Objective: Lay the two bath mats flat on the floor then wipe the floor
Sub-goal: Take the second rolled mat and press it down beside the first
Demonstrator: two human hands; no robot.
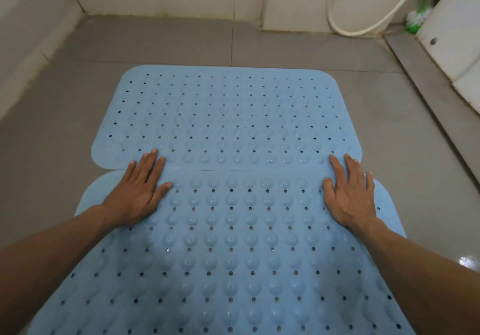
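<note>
pressing flat – left hand (pixel 139 191), right hand (pixel 349 191), near mat (pixel 228 256) – long axis crosswise

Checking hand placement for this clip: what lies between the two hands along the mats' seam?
In the head view, only bare blue mat: the near mat's bumpy far edge meeting the far mat, between left hand and right hand.
</note>
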